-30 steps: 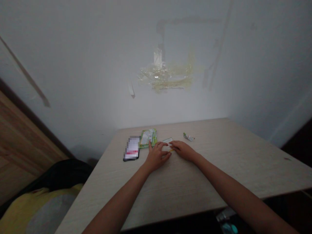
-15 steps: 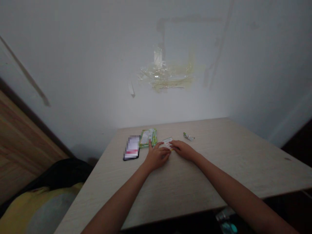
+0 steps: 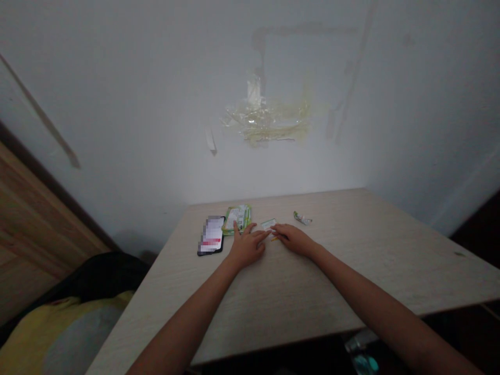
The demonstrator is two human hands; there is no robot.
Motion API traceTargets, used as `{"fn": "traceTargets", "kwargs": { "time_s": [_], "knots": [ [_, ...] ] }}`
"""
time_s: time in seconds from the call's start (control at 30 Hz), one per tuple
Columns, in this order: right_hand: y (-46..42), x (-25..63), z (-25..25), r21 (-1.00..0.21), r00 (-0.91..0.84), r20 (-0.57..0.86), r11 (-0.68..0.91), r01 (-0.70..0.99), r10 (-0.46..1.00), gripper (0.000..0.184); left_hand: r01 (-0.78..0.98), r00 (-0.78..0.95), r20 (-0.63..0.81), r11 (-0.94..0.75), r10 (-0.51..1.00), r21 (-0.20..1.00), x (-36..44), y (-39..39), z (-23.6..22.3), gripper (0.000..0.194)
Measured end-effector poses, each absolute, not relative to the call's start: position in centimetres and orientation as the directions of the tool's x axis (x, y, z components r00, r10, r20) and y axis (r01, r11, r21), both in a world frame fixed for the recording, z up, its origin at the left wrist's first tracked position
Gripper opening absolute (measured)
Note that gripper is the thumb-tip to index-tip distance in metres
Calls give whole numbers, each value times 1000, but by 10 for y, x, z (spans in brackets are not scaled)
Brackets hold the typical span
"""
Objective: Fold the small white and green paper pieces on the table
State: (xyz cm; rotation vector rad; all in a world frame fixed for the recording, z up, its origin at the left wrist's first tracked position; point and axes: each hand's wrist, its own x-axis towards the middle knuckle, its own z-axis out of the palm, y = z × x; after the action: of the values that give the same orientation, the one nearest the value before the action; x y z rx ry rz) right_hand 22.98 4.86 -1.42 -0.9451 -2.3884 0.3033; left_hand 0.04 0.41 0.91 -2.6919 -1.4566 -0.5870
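Note:
A small flat white piece with a green edge (image 3: 269,224), perhaps a card or sachet, lies on the table between my hands. My right hand (image 3: 292,238) has its fingers bent together over the right side of this piece, pressing or gripping it. A thin orange-yellow strip shows below those fingertips. My left hand (image 3: 246,247) is open, its fingers spread. One finger points onto the green-and-white packets (image 3: 237,219), and another reaches to the lower edge of the small piece. Some of its printed face is hidden under my fingers.
A phone (image 3: 211,235) with a lit, blurred screen lies left of the packets. A crumpled green-and-white wrapper (image 3: 302,218) sits beyond my right hand. The pale wooden table (image 3: 351,224) meets a wall (image 3: 156,130) with old tape on it. A yellow-and-grey cushion (image 3: 74,333) is low at left.
My left hand has shifted slightly left and spread its fingers more, over the packets. The packets have shifted slightly. My right hand stays at the small white piece.

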Motion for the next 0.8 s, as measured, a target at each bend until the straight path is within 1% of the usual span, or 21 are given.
{"fn": "traceTargets", "kwargs": {
  "time_s": [0.1, 0.2, 0.5, 0.63, 0.8],
  "knots": [
    [49, 230, -15, -383, -600, 411, 727, 570, 686, 34, 832, 454, 344, -529, 822, 167, 1, 8, 7, 67],
    [49, 230, -15, -382, -596, 410, 723, 575, 690, 34, 843, 434, 347, -510, 832, 168, 2, 11, 7, 73],
    [48, 230, -14, -387, -600, 425, 735, 557, 678, 34, 903, 363, 308, -413, 880, 115, 6, 21, 9, 69],
    [47, 230, -13, -376, -601, 426, 737, 562, 676, 34, 910, 364, 319, -407, 875, 79, 6, 23, 6, 69],
    [49, 230, -16, -371, -601, 424, 735, 568, 678, 35, 912, 366, 317, -405, 875, 66, 4, 26, 2, 68]
  ]
}}
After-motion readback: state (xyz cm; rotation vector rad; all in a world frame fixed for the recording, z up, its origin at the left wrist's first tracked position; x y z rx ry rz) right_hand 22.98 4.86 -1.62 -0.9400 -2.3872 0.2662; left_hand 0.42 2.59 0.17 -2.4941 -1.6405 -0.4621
